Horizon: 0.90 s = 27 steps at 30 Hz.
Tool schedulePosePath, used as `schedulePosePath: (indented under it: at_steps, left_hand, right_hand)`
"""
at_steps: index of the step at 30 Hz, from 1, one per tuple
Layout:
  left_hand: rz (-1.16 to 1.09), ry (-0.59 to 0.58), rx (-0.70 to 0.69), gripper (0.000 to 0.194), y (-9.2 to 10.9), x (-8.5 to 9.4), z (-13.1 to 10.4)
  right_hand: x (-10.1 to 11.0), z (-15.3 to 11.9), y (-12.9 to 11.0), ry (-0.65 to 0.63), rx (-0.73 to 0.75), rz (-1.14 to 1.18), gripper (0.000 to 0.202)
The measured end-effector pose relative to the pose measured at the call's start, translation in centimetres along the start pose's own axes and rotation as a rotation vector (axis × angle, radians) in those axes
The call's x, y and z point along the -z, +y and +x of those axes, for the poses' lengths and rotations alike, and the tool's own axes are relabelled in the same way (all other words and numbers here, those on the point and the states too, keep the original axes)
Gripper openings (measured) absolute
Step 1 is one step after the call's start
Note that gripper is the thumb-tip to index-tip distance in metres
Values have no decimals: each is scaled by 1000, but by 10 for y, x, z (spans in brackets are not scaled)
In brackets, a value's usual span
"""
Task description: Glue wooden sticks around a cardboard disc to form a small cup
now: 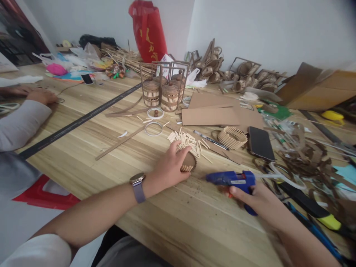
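The small round piece (190, 167), near the centre of the frame, is held in the left grip (171, 163); its wall is spanned by curved fingers, apparently so that it is kept steady on the desk (180, 222). At the lower right of the centre, the handle of a blue glue gun (230, 178) is wrapped by the right grip (258, 196), with a finger laid by the orange trigger. The nozzle is turned toward the round piece but held apart from it — a stance by which the near wall is probably left in reach.

Short wooden sticks (198, 146) are heaped just beyond the left grip, likely so that they can be picked up easily. Right of them lie a pen (211, 140), a ring of slanted sticks (232, 138) and a dark phone (261, 142). Cardboard (210, 116) is spread farther up. At upper centre, lidded containers (169, 97) are stood upright in frames — perhaps kept back to free working room. At the far left, another person's hand (43, 95) is rested on the desk.
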<state>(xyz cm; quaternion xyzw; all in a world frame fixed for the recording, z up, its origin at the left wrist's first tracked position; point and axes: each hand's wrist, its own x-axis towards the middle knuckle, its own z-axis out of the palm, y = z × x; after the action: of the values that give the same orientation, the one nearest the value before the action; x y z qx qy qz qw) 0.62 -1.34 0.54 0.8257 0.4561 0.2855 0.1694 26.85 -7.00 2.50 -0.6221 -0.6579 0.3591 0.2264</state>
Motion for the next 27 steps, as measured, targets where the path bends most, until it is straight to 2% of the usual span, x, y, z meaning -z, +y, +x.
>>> schedulePosePath:
  at_steps: [3, 5, 7, 10, 12, 14, 18, 21, 24, 27]
  left_hand:
    - [11, -6, -9, 75, 0, 0, 0]
    - [19, -10, -4, 75, 0, 0, 1]
    - [17, -12, 1, 75, 0, 1, 0]
    - [2, -10, -4, 75, 0, 1, 0]
    - [-10, -5, -7, 75, 0, 0, 0]
    - [-18, -4, -9, 75, -1, -1, 1]
    - [-17, -11, -8, 75, -2, -2, 1]
    - [-7, -18, -13, 77, -3, -2, 0]
    - [-15, -25, -21, 76, -2, -1, 0]
    - [-33, -18, -33, 74, -2, 0, 0]
  right_hand:
    - [9, -3, -5, -292, -57, 117, 47]
    - [11, -3, -10, -344, -67, 104, 48]
    - [13, -1, -13, -287, -50, -17, 49]
    - [16, 5, -13, -47, -34, -308, 48]
    - [17, 12, -15, 112, -20, -439, 40]
    - [15, 21, -21, 167, 44, -488, 29]
    - [1, 52, -42, 75, 160, -582, 14]
    - [-10, 79, -54, 6, 80, -718, 5]
    - [-16, 94, -60, -25, 55, -741, 15]
    - [-19, 95, -61, -45, 48, -770, 18]
